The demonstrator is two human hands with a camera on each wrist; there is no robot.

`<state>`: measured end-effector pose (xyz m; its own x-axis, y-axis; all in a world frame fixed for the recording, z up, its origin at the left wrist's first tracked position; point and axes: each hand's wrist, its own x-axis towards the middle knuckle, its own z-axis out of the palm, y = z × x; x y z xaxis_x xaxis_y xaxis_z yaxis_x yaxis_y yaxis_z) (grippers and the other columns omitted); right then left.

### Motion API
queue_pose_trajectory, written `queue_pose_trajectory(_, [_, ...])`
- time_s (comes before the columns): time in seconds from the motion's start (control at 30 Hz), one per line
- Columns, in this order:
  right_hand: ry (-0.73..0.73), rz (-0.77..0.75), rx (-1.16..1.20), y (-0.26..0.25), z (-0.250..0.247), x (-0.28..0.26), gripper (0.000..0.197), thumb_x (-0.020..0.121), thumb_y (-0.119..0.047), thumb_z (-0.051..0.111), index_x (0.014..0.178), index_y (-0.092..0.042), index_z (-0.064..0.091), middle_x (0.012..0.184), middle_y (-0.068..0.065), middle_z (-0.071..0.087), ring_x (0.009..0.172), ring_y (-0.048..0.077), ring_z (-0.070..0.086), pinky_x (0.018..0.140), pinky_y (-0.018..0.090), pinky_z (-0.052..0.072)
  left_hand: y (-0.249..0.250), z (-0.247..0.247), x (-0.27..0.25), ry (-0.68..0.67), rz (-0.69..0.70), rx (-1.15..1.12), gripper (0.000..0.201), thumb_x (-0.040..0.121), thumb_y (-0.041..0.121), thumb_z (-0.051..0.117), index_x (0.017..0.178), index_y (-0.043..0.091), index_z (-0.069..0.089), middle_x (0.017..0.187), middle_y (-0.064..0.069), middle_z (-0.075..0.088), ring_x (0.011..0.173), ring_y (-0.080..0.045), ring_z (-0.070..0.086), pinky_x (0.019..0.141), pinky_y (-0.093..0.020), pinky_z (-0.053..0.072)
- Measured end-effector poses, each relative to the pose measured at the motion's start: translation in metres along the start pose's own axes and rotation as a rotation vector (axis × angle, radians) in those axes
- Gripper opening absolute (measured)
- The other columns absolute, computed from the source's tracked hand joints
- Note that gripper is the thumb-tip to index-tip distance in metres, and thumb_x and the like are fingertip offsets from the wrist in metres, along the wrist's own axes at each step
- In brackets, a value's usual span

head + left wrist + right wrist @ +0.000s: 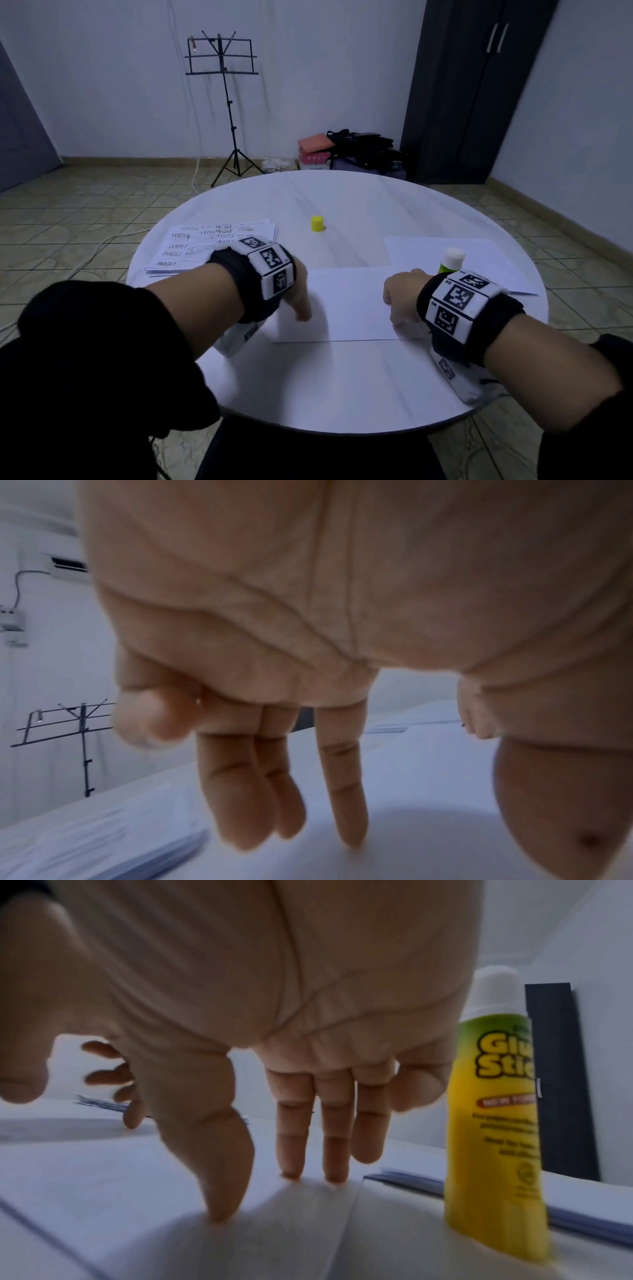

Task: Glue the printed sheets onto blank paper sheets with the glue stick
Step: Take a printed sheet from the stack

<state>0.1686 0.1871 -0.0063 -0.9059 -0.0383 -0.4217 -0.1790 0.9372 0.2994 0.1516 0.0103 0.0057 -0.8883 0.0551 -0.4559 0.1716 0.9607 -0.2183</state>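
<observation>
A blank white sheet point(349, 305) lies in the middle of the round white table point(342, 387). My left hand point(301, 301) touches its left part with straight fingers point(346, 804) pointing down. At the sheet's right edge my right hand point(397, 305) presses down with straight fingertips point(291, 1167). Neither hand holds anything. The yellow-green glue stick point(450, 261) stands upright and uncapped just beyond my right hand, large in the right wrist view point(496, 1123). Its yellow cap point(318, 223) stands farther back. Printed sheets point(212, 246) marked SAMPLE and FRAGILE are piled at the left. A blank stack point(486, 263) lies at the right.
A black music stand point(224, 102) is on the tiled floor behind the table. Bags and boxes point(346, 150) sit against the far wall beside a dark wardrobe point(472, 89). The table's near edge point(325, 430) curves just in front of me.
</observation>
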Motion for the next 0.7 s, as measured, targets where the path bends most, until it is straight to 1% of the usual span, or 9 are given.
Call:
queue_pose_trajectory(0.07, [-0.009, -0.005, 0.017, 0.002, 0.000, 0.005, 0.031, 0.089, -0.016, 0.051, 0.063, -0.014, 0.034, 0.068, 0.003, 0.037, 0.092, 0.023, 0.042, 0.051, 0.023, 0.025, 0.018, -0.007, 0.005, 0.034, 0.063, -0.012, 0.075, 0.059, 0.070, 0.068, 0.120, 0.026, 0.061, 0.125, -0.005, 0.060, 0.112, -0.023, 0.057, 0.099, -0.032, 0.043])
queue_pose_trajectory(0.13, [-0.005, -0.020, 0.044, 0.004, -0.002, 0.006, 0.014, 0.083, -0.021, 0.061, 0.075, -0.014, 0.052, 0.086, 0.002, 0.055, 0.100, 0.022, 0.050, 0.066, 0.026, 0.042, 0.042, -0.010, 0.008, 0.038, 0.151, -0.049, 0.095, 0.068, 0.074, 0.062, 0.147, 0.030, 0.032, 0.153, -0.003, 0.029, 0.139, -0.026, 0.032, 0.112, -0.041, 0.026])
queue_pose_trajectory(0.2, [0.010, -0.023, 0.079, 0.006, -0.003, 0.007, 0.022, 0.078, -0.023, 0.069, 0.096, -0.015, 0.061, 0.105, 0.001, 0.061, 0.105, 0.021, 0.055, 0.080, 0.030, 0.047, 0.064, -0.010, 0.007, 0.051, 0.227, -0.075, 0.100, 0.073, 0.075, 0.056, 0.152, 0.035, 0.009, 0.160, 0.001, 0.001, 0.146, -0.026, 0.011, 0.116, -0.048, 0.012])
queue_pose_trajectory(0.23, [0.006, -0.017, 0.092, 0.006, -0.004, 0.007, 0.020, 0.077, -0.022, 0.071, 0.093, -0.014, 0.061, 0.104, 0.002, 0.062, 0.102, 0.021, 0.057, 0.079, 0.029, 0.047, 0.071, -0.009, 0.007, 0.052, 0.258, -0.069, 0.098, 0.075, 0.074, 0.055, 0.152, 0.035, 0.007, 0.160, 0.000, -0.001, 0.147, -0.026, 0.009, 0.115, -0.048, 0.012])
queue_pose_trajectory(0.3, [0.011, -0.026, 0.095, 0.007, -0.003, 0.008, 0.015, 0.078, -0.021, 0.071, 0.086, -0.014, 0.060, 0.099, 0.002, 0.063, 0.095, 0.020, 0.059, 0.077, 0.028, 0.048, 0.072, -0.005, 0.009, 0.029, 0.291, -0.047, 0.092, 0.080, 0.067, 0.056, 0.152, 0.029, 0.012, 0.159, -0.004, 0.010, 0.144, -0.027, 0.017, 0.113, -0.045, 0.019])
queue_pose_trajectory(0.4, [0.011, -0.039, 0.080, 0.009, -0.002, 0.010, 0.034, 0.081, -0.023, 0.069, 0.113, -0.014, 0.062, 0.115, 0.002, 0.064, 0.104, 0.021, 0.061, 0.088, 0.029, 0.050, 0.055, 0.002, 0.011, 0.010, 0.309, -0.067, 0.093, 0.079, 0.061, 0.063, 0.151, 0.024, 0.017, 0.151, -0.004, 0.025, 0.139, -0.027, 0.030, 0.111, -0.042, 0.029])
queue_pose_trajectory(0.6, [0.058, -0.145, 0.009, 0.014, 0.005, 0.009, 0.042, 0.089, -0.021, 0.059, 0.130, -0.013, 0.056, 0.134, 0.002, 0.055, 0.113, 0.015, 0.059, 0.089, 0.021, 0.045, -0.009, 0.020, 0.005, 0.004, 0.224, -0.074, 0.097, 0.066, 0.057, 0.077, 0.142, 0.018, 0.031, 0.139, 0.001, 0.035, 0.131, -0.024, 0.041, 0.106, -0.041, 0.035])
queue_pose_trajectory(0.63, [0.054, -0.149, 0.019, 0.014, 0.004, 0.009, 0.044, 0.088, -0.021, 0.060, 0.131, -0.011, 0.056, 0.131, 0.001, 0.057, 0.116, 0.017, 0.058, 0.090, 0.021, 0.045, -0.018, 0.022, 0.004, 0.002, 0.200, -0.059, 0.098, 0.063, 0.057, 0.079, 0.140, 0.018, 0.032, 0.137, 0.003, 0.037, 0.129, -0.023, 0.042, 0.106, -0.039, 0.036])
queue_pose_trajectory(0.7, [0.044, -0.136, 0.079, 0.015, 0.001, 0.008, 0.043, 0.084, -0.021, 0.067, 0.126, -0.013, 0.059, 0.111, 0.002, 0.061, 0.114, 0.020, 0.059, 0.089, 0.025, 0.048, -0.028, 0.024, 0.001, -0.011, 0.153, -0.030, 0.101, 0.058, 0.059, 0.081, 0.137, 0.018, 0.034, 0.134, 0.007, 0.039, 0.126, -0.021, 0.044, 0.103, -0.037, 0.037])
